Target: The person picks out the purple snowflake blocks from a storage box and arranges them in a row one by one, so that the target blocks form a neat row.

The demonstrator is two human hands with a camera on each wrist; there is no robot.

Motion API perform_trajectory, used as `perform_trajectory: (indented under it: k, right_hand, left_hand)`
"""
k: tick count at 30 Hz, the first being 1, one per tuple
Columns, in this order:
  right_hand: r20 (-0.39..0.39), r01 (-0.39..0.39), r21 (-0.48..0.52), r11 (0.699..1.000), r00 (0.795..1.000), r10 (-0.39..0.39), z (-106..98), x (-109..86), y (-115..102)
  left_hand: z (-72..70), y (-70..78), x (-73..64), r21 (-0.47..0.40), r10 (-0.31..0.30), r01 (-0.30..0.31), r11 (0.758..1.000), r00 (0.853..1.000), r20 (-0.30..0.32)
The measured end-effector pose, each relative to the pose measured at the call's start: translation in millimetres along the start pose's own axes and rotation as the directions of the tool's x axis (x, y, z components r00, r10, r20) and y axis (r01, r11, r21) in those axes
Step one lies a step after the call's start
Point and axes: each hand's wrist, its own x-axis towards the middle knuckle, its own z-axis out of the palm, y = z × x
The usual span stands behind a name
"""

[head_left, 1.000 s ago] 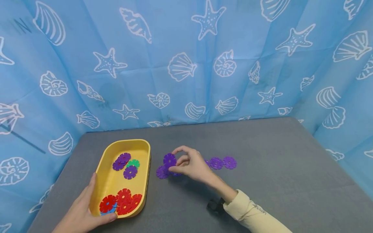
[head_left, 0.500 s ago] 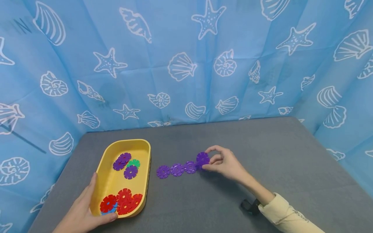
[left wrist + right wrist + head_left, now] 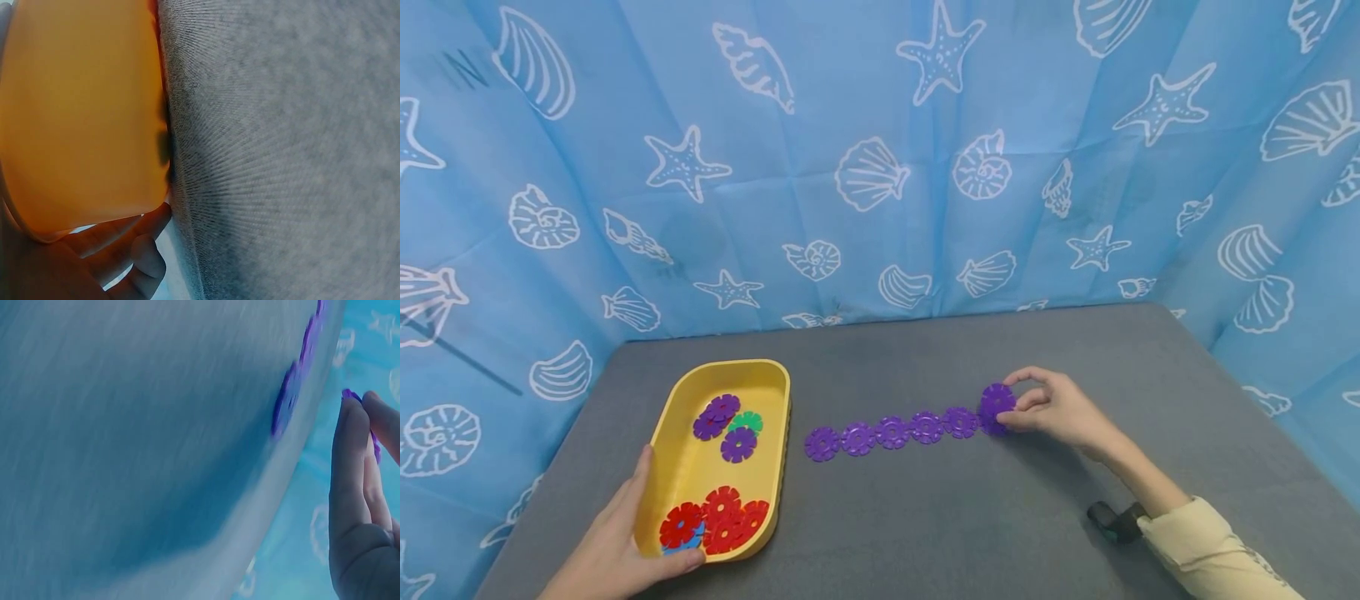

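Between its thumb and fingers, my right hand (image 3: 1060, 412) pinches a purple notched plastic disc (image 3: 997, 398), tilted up over the right end of a row of purple discs (image 3: 892, 432). In the right wrist view the held disc (image 3: 376, 447) shows as a thin edge behind the fingers, apart from the row's end disc (image 3: 286, 403). My left hand (image 3: 613, 533) holds the near left corner of a yellow tray (image 3: 662, 467), thumb along the near wall and fingers along the left side. The left wrist view shows the tray's wall (image 3: 81, 112) with curled fingers at its end.
Inside the tray lie purple discs (image 3: 738, 445) and a green one (image 3: 749, 422) toward the back, red discs (image 3: 682, 525) and blue (image 3: 683, 543) at the front. Grey cloth (image 3: 925, 517) covers the table. A blue shell-patterned curtain (image 3: 880, 233) hangs behind it.
My right hand has moved right along the row with a disc pinched in it, from near the left end to the right end, uncovering the discs behind it. The left hand stays at the tray.
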Motion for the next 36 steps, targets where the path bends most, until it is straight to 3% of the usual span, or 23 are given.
perform_trajectory:
  k: [5, 11, 18, 36]
  right_hand:
    - [0.034, -0.024, -0.02, 1.0, 0.999, 0.025, -21.6, -5.5, 14.3]
    - [0.086, -0.056, 0.024, 0.998, 0.995, 0.053, -32.3, -7.6, 26.6]
    - [0.102, -0.081, 0.011, 0.997, 0.992, 0.079, -33.0, -6.3, 30.5]
    - [0.048, -0.114, -0.108, 0.988, 0.992, 0.12, -27.6, -6.0, 33.2]
  left_hand:
    - [0.1, 0.4, -0.1, -0.009, -0.006, 0.006, 1.0, 1.0, 0.003]
    - [-0.6, 1.6, -0.2, 0.006, -0.017, 0.017, 1.0, 1.0, 0.006]
    - [-0.1, 1.9, 0.9, 0.001, -0.029, 0.029, 1.0, 0.999, 0.016]
    - [0.4, -1.8, 1.1, 0.006, 0.02, -0.02, 1.0, 1.0, 0.0]
